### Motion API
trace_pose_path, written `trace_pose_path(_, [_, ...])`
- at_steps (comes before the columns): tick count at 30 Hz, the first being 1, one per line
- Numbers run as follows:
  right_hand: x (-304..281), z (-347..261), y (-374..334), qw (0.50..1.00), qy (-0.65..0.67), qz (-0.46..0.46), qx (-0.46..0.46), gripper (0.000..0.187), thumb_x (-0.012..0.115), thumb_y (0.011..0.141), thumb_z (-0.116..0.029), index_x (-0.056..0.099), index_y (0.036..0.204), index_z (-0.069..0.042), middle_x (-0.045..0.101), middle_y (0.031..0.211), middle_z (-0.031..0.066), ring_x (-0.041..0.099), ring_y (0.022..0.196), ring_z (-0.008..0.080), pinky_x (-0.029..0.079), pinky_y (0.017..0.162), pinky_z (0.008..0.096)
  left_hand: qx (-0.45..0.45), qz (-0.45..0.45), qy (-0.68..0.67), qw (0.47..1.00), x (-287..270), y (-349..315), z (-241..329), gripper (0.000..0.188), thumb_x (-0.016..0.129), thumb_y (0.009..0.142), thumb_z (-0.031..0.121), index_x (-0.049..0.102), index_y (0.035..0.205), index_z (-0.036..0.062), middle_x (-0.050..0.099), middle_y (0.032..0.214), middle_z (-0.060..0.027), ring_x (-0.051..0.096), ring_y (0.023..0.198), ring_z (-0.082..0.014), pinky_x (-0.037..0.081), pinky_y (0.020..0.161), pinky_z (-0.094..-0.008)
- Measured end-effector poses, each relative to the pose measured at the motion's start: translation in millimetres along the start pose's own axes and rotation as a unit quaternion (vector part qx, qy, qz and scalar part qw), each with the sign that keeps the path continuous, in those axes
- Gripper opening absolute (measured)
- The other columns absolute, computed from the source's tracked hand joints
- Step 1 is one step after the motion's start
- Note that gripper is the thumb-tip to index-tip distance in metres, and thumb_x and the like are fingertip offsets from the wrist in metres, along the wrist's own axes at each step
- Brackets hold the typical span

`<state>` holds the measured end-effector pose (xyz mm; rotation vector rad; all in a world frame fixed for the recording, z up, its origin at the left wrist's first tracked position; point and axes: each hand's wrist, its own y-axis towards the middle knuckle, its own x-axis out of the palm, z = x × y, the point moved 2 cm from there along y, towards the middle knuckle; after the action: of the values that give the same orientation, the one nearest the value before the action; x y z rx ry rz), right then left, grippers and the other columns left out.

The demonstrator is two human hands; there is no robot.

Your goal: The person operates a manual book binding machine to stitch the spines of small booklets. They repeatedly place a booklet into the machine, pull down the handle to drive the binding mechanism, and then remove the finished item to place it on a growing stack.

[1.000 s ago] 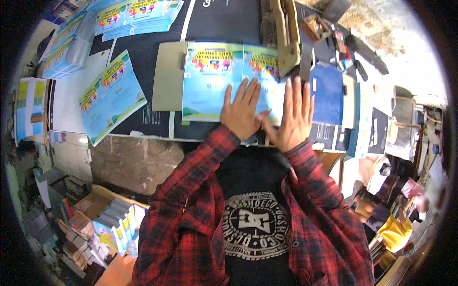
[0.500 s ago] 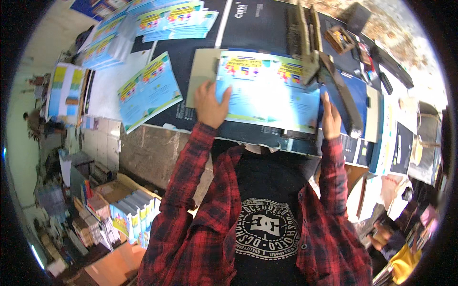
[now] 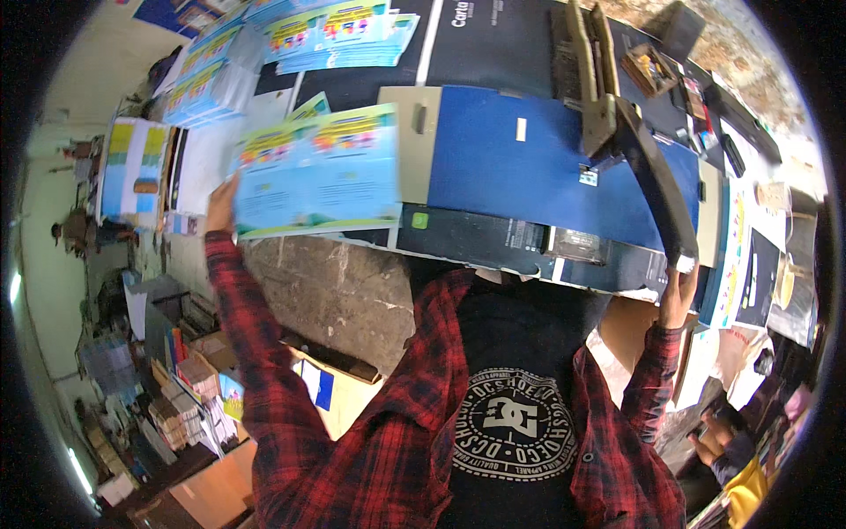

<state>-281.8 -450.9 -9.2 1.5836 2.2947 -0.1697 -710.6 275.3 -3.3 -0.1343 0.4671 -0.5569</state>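
Note:
My left hand (image 3: 222,204) is closed on the left edge of a light-blue printed sheet (image 3: 317,172), a double-page cover with bright yellow lettering and coloured pictures. Part of another printed sheet (image 3: 310,108) shows from under it. My right hand (image 3: 679,295) is wrapped round the end of a long dark lever (image 3: 650,181), which belongs to a heavy bench tool (image 3: 596,88) of unclear kind. Beneath the lever lies a flat blue board (image 3: 502,167) with a beige strip (image 3: 410,132) at its left end.
Stacks of printed sheets (image 3: 344,40) stand at the far left of the dark table (image 3: 493,44). A small wooden box (image 3: 650,70) of little parts sits at the far right. Cartons and books (image 3: 198,375) fill the floor at left. Another person (image 3: 727,436) is at lower right.
The printed sheet has moved left with my left hand, off the blue board and over another sheet. My right hand has moved right and nearer, onto the lever's end.

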Motion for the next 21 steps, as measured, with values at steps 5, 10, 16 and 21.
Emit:
trace_pose_path(5, [-22,3,-3,0.996,-0.056,0.072,0.018,0.057,0.063,0.095,-0.02,0.041,0.144,-0.002,0.063,0.122,0.0186,0.06,0.109,0.0217,0.047,0.091,0.0333,0.07,0.081,0.379,0.919,-160,63,-70,0.051,0.057,0.098,0.038,0.059,0.13,-0.0016,0.062,0.125,-0.0209,0.058,0.116,-0.0273,0.041,0.103,-0.0364])
trace_pose_path(10, [-102,-20,22,0.921,-0.333,0.201,0.009,0.062,0.076,0.084,-0.036,0.056,0.129,0.002,0.062,0.119,0.024,0.06,0.111,0.0327,0.048,0.095,0.0427,0.085,0.255,0.445,0.854,-91,104,-102,0.062,0.061,0.093,0.048,0.061,0.121,-0.0068,0.064,0.119,-0.025,0.06,0.111,-0.035,0.045,0.1,-0.0414])
trace_pose_path(16, [-199,67,72,0.848,-0.469,0.178,0.168,0.103,0.075,0.061,-0.075,0.058,0.125,0.005,0.057,0.124,0.0278,0.052,0.122,0.0379,0.041,0.104,0.0474,0.135,0.096,0.326,0.931,-73,70,-36,0.05,0.056,0.1,0.034,0.053,0.137,-0.0002,0.057,0.134,-0.0197,0.054,0.123,-0.0266,0.038,0.106,-0.0358])
trace_pose_path(21, [-213,87,94,0.819,-0.499,0.153,0.236,0.116,0.073,0.052,-0.084,0.058,0.122,0.007,0.059,0.121,0.0274,0.057,0.117,0.0372,0.045,0.101,0.0437,0.236,-0.002,0.235,0.943,9,-66,104,0.05,0.057,0.1,0.031,0.051,0.139,0.0014,0.055,0.137,-0.0175,0.052,0.125,-0.026,0.036,0.108,-0.0379])
